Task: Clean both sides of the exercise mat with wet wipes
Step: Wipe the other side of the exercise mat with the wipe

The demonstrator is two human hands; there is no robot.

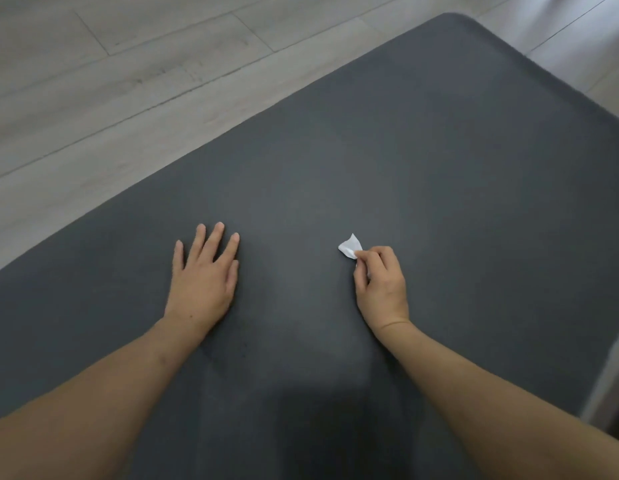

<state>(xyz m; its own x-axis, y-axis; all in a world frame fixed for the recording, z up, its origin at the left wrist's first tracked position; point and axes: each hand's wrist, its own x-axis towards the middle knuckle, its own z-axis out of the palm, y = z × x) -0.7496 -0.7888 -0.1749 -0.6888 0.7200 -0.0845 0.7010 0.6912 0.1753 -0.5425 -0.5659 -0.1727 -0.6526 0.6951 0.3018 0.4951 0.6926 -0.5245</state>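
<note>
A dark grey exercise mat (387, 161) lies flat on the floor and fills most of the view, its rounded far corner at the upper right. My left hand (204, 275) rests palm down on the mat with fingers spread and nothing in it. My right hand (382, 284) is to its right, fingers curled around a small crumpled white wet wipe (349, 247) whose tip sticks out past the fingertips and touches the mat.
Pale grey wood-look floor planks (128, 81) run along the mat's left and far sides. A strip of lighter floor shows past the mat's right edge (609, 375).
</note>
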